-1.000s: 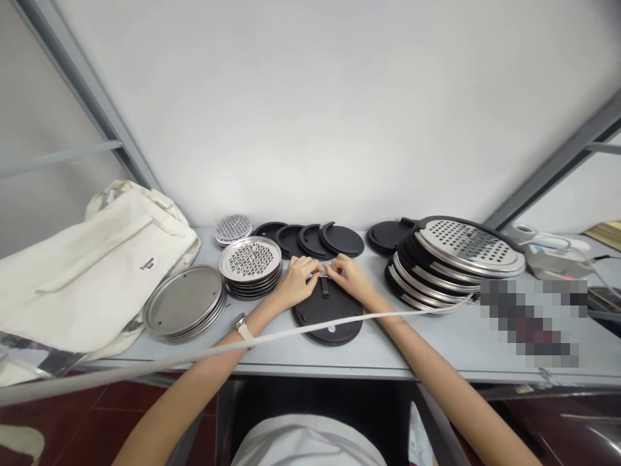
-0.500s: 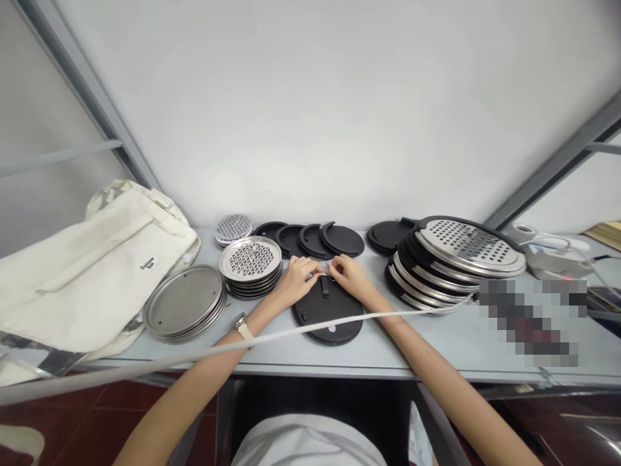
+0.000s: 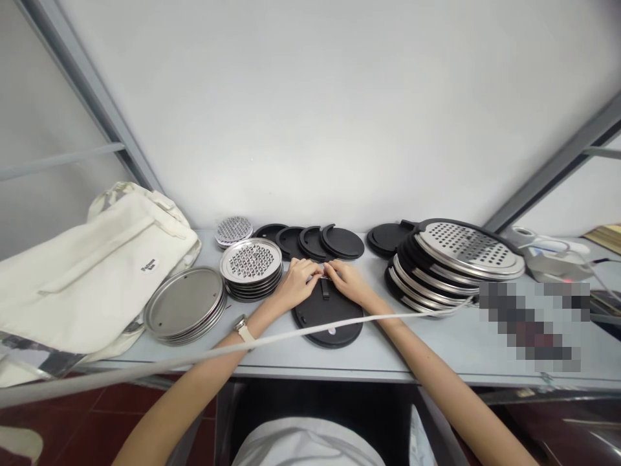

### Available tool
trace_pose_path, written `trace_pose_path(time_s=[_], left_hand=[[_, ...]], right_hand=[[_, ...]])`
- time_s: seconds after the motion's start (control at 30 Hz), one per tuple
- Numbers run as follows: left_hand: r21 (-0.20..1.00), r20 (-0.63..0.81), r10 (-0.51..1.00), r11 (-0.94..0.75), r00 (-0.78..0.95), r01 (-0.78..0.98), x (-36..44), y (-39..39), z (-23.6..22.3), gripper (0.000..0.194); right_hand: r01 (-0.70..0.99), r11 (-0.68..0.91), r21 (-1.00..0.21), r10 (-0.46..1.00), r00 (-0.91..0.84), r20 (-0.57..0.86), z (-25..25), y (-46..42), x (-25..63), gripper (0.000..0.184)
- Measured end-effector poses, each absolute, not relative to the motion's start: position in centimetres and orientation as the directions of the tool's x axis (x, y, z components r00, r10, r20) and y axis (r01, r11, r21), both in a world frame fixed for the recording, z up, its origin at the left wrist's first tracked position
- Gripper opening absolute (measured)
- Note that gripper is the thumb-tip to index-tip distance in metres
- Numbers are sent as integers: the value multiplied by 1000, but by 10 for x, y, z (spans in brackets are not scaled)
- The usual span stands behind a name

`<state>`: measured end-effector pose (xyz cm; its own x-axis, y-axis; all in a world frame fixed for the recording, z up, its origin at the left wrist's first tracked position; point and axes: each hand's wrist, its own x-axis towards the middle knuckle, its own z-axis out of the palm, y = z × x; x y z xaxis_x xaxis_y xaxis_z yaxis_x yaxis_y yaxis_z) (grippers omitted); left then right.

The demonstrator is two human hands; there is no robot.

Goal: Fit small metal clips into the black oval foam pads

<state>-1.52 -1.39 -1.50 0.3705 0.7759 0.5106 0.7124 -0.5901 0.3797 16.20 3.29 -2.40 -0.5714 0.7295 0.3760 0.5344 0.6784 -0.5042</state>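
Note:
A round black plate [image 3: 317, 309] lies flat on the table in front of me, with a short black strap [image 3: 325, 290] near its far edge. At the strap's far end is a small shiny metal piece [image 3: 326, 277], like a ring or wire; its exact form is too small to tell. My left hand [image 3: 299, 283] pinches this piece from the left, thumb and finger together. My right hand [image 3: 345, 279] is closed on it from the right, fingertips almost meeting the left ones. Both wrists are low over the plate's far half.
Left of the plate are stacked grater discs [image 3: 251, 261], plain metal discs [image 3: 184, 304] and a cream bag [image 3: 97, 278]. Behind lie black rims [image 3: 345, 243]. A tall stack of black-rimmed graters [image 3: 468, 246] stands right. A pale cable [image 3: 194, 355] crosses the view.
My right fingers have lowered and moved slightly left, flattening nearer the left fingertips. The left hand stays almost still, and the plate keeps its place.

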Motion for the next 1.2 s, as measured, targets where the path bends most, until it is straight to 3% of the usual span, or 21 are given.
trace_pose_path(time_s=[1.2], left_hand=[[538, 454, 830, -545, 324, 644, -18, -10, -14, 9]], right_hand=[[651, 624, -433, 776, -582, 243, -30, 37, 161, 35]])
